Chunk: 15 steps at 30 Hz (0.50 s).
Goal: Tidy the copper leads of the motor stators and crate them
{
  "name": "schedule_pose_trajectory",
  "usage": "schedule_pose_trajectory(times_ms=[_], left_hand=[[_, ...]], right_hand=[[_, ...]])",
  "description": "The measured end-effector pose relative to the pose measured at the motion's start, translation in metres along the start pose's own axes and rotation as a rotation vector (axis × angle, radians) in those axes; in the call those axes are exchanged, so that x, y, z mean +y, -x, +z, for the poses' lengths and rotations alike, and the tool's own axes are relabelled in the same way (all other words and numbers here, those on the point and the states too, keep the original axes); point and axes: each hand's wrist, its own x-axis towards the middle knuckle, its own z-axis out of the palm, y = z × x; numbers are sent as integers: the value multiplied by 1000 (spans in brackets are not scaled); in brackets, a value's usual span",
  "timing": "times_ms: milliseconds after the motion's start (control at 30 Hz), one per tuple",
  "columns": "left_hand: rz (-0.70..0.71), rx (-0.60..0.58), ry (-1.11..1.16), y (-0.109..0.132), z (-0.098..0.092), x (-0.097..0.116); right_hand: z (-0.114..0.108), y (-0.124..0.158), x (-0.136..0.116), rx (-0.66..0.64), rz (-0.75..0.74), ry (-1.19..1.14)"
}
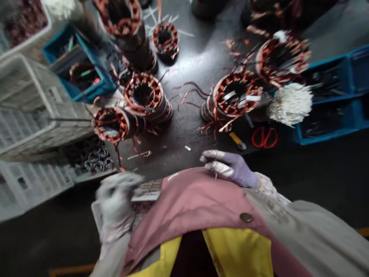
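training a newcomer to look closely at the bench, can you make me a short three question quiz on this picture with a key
1. Besides white, what colour shows on the glove of the right hand?

2. In the picture, what lies just left of the red handles?
A) a blue bin
B) a yellow-handled tool
C) a white bundle

3. True or false: the right hand is gripping the red handles.

Key:
1. Purple.
2. B.
3. False; the red handles lie apart from the right hand.
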Motion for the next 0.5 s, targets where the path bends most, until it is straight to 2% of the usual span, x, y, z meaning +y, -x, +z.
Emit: schedule_pose_trajectory(times_ms=[33, 67, 133, 200, 267, 367, 433, 500], left_hand=[[-53, -151, -11, 10, 23, 6], [-88, -360, -7, 14, 49, 12], [-150, -739, 89, 8, 98, 23], [-197, -1020, 190, -2, 138, 35], [-255, -1236, 227, -3, 169, 47], [-370, -1442, 151, 10, 208, 64], [-415, -1490, 69, 20, 233, 75], [-399, -1505, 7, 27, 256, 88]], right_hand=[[-3, 1, -12, -53, -117, 93], [-7, -1, -22, -114, -231, 195], [-18, -3, -38, -248, -400, 404], [-36, 1, -48, -350, -480, 581], [-59, 14, -54, -404, -513, 720], [-92, 45, -54, -387, -541, 921], [-109, 64, -49, -339, -537, 1044], [-128, 79, -43, -257, -532, 1053]])
